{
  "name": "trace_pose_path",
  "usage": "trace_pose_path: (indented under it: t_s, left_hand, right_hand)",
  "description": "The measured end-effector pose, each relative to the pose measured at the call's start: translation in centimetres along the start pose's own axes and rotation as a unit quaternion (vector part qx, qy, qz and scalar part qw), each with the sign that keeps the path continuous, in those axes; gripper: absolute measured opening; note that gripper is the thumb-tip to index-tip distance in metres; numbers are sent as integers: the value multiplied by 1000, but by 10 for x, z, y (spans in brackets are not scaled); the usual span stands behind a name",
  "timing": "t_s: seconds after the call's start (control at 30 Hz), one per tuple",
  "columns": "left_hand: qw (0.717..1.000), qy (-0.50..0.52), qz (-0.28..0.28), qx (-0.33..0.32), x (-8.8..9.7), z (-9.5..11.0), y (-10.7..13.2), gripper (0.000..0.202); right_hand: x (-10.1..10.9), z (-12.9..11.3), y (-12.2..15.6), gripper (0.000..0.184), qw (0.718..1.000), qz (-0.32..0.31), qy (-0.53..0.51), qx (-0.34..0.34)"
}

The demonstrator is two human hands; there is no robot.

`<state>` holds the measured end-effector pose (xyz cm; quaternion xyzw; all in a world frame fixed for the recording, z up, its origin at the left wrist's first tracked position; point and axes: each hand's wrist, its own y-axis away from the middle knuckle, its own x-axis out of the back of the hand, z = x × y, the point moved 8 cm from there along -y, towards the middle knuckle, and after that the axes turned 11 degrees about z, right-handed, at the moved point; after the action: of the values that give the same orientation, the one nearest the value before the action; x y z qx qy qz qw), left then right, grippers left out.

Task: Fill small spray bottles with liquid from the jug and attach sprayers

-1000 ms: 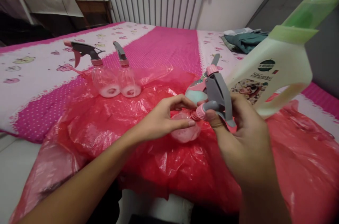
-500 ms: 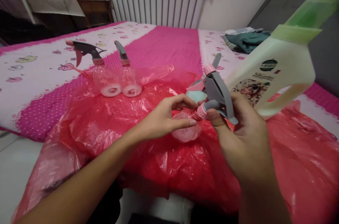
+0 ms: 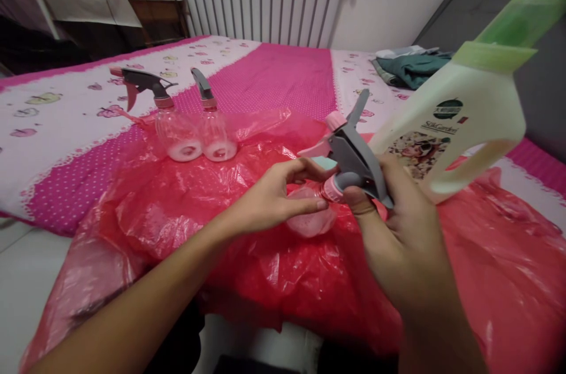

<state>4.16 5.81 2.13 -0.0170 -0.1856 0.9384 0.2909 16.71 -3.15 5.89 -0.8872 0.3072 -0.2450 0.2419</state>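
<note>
A small clear spray bottle (image 3: 309,222) tilts to the right on red plastic sheeting. My left hand (image 3: 283,197) pinches it around the neck with thumb and fingers. A grey and pink trigger sprayer head (image 3: 354,153) sits at the bottle's mouth, its pink collar over the threads. My right hand (image 3: 402,232) grips the sprayer head near that collar, thumb toward me. Behind the sprayer, a pale turquoise thing (image 3: 323,161) shows only in part.
Two spray bottles with heads, one bottle (image 3: 179,132) beside another bottle (image 3: 218,132), stand at the left on the red plastic sheet (image 3: 247,268). A large cream detergent jug (image 3: 477,108) with a green cap leans at the right. Folded clothes (image 3: 411,67) lie farther back on the bed.
The sprayer head has moved left and down onto the bottle's neck, covering more of the threads, and has turned slightly. My left hand and the bottle have stayed almost in place.
</note>
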Motion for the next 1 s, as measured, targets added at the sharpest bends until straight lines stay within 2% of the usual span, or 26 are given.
trace_pose_path:
  t_s: [0.07, 0.17, 0.27, 0.33, 0.43, 0.5, 0.57, 0.63, 0.73, 0.83, 0.9, 1.0]
  left_hand:
    - [1000, 0, -1, -1, 0, 0, 0, 27]
    - [1000, -8, -8, -2, 0, 2, 0, 28]
    - [1000, 1, -9, -3, 0, 3, -1, 28]
    - [1000, 0, -13, -6, -1, 4, 0, 27]
    - [1000, -8, -12, -7, -1, 2, 0, 27]
    - [1000, -5, -5, -4, 0, 1, 0, 28]
    - [1000, -3, -1, -2, 0, 0, 0, 29]
    - [1000, -8, -5, -4, 0, 1, 0, 29]
    - [1000, -12, -12, -9, -1, 3, -1, 27]
    - [1000, -2, -10, -13, -1, 4, -1, 27]
    - [1000, -2, -10, -11, -1, 4, -1, 27]
    - [1000, -10, -6, -8, 0, 3, -1, 28]
  right_hand:
    - [0, 1, 0, 17, 999, -8, -36, -12]
    - [5, 5, -1, 20, 999, 28, -17, -22]
    - [2, 5, 0, 21, 999, 13, -35, -33]
    - [3, 3, 0, 20, 998, 24, -50, -28]
    - [9, -3, 0, 22, 998, 57, 34, 12]
    - [4, -4, 2, 23, 997, 32, 66, 24]
    - [0, -2, 3, 21, 999, 5, 31, 11]
    - [1, 1, 3, 20, 1000, 19, -6, -7]
    - [6, 4, 1, 24, 998, 56, 23, -6]
    - [1, 7, 2, 29, 999, 32, 0, -25]
    - [2, 7, 1, 27, 999, 39, -15, -32]
    - [6, 4, 1, 26, 998, 59, 36, -11]
